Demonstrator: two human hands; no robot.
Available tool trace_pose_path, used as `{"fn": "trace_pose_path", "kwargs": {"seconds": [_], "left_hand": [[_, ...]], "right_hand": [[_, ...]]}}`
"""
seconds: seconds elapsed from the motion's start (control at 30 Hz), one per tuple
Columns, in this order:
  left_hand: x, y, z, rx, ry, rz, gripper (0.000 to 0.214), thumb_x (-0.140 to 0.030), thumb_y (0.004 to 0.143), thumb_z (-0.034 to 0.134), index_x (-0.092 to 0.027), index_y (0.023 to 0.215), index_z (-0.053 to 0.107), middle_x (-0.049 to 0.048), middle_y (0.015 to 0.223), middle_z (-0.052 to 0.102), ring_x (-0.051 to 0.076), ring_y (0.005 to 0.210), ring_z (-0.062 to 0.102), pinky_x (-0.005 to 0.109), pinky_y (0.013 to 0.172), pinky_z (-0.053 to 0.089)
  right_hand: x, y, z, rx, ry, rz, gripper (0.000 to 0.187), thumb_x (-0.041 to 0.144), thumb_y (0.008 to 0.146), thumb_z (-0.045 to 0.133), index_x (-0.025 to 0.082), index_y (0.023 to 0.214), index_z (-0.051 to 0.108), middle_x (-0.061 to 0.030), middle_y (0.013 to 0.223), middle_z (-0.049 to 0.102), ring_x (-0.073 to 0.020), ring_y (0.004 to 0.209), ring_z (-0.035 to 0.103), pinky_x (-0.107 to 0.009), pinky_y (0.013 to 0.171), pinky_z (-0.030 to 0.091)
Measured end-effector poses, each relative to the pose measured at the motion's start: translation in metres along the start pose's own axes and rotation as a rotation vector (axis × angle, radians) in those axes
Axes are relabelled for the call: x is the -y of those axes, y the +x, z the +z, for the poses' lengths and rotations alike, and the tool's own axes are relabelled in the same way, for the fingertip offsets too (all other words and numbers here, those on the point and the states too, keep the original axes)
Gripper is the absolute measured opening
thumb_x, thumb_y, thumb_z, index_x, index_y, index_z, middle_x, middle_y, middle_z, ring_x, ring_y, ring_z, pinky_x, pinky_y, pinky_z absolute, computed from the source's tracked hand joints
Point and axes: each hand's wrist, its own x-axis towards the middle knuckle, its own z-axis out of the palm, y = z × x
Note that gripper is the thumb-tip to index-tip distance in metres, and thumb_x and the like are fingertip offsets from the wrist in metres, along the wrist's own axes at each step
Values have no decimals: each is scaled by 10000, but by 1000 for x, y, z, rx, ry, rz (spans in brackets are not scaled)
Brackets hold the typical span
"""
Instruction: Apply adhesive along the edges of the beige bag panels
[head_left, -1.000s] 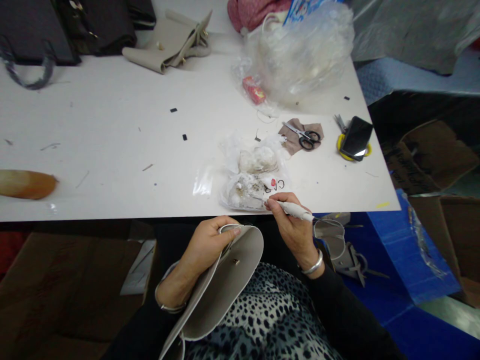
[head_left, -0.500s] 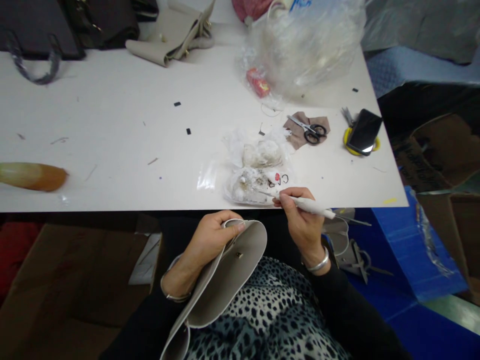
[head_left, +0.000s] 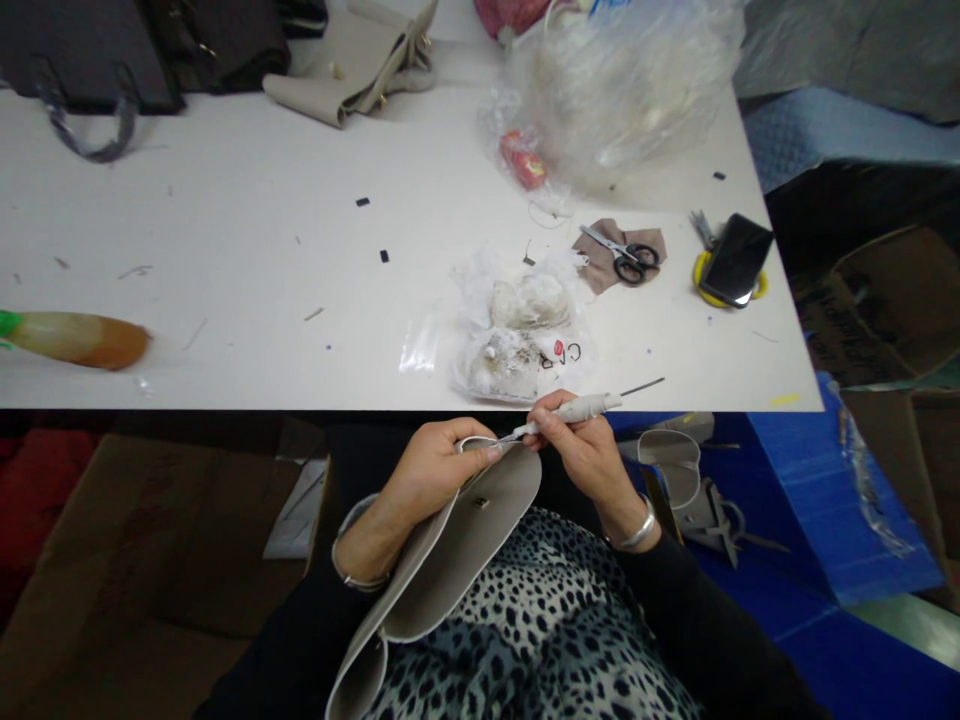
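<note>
My left hand (head_left: 442,465) pinches the upper edge of a beige handbag (head_left: 491,545), whose open flap rests against my lap. A small metal fitting (head_left: 481,503) shows on the flap's inner face. In my right hand (head_left: 577,440) is a white-handled tool (head_left: 589,407) with a thin metal shaft sticking out at the rear. Its front tip touches the handbag's edge beside my left fingertips; the exact contact is partly hidden. Just beyond my hands, at the table's near edge, lies a plastic bag (head_left: 517,345) with white, dark-smudged material.
On the white table (head_left: 247,290) lie black-handled scissors (head_left: 626,255) on brown scrap, a phone (head_left: 736,260) on yellow-handled scissors, and an orange-tinted bottle (head_left: 82,338). A large clear plastic bag (head_left: 622,90) and more handbags (head_left: 352,65) stand at the back.
My right hand has brought the tool from over the smudged plastic bag down and left to the handbag's edge. My left hand keeps its hold. The view has shifted slightly.
</note>
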Motion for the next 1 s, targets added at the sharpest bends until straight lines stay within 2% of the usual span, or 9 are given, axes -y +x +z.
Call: {"fn": "trace_pose_path", "kwargs": {"seconds": [0.17,0.43,0.63,0.73,0.8,0.9,1.0], "left_hand": [[3,-1,4,6,7,3,164,-353,776,755,-190,772,777,18,712,739,186,652,631,285,643,462],[1,-1,11,48,84,123,105,-268,760,699,-201,707,759,29,747,754,207,726,660,304,707,473],[3,0,12,77,73,133,98,-275,740,699,-202,710,757,32,755,751,220,755,666,315,729,476],[4,-1,10,63,27,105,114,-297,743,709,-193,725,753,25,731,726,207,723,639,307,706,470],[4,-1,5,27,10,69,137,-318,758,712,-188,736,747,13,700,693,188,678,601,298,678,453],[5,-2,-5,-55,1,40,157,-342,781,713,-188,753,721,-10,665,638,165,634,545,283,640,422],[4,-3,-15,-129,-1,74,168,-362,799,715,-194,806,711,-20,689,624,162,648,537,274,634,419]], "right_hand": [[3,0,-7,101,-76,-18,321,519,1024,663,210,939,678,6,728,696,-168,674,682,-284,655,561],[27,6,-15,321,-315,-110,269,419,1052,620,213,887,676,13,767,662,-160,731,631,-274,693,498],[31,8,-11,367,-301,-92,291,446,1036,631,210,874,682,6,768,677,-164,719,632,-276,671,509],[22,7,-4,262,-213,-58,305,462,1024,652,210,856,681,13,714,660,-157,649,632,-272,628,513],[17,7,1,65,-108,-59,315,485,1020,657,211,866,670,15,702,653,-152,613,633,-262,582,509],[11,8,4,-240,-16,-135,313,499,1018,663,215,887,648,11,722,654,-152,624,642,-259,569,521],[9,11,2,-382,-98,-226,297,497,1035,646,221,923,640,8,763,662,-160,676,658,-284,641,549]]}}
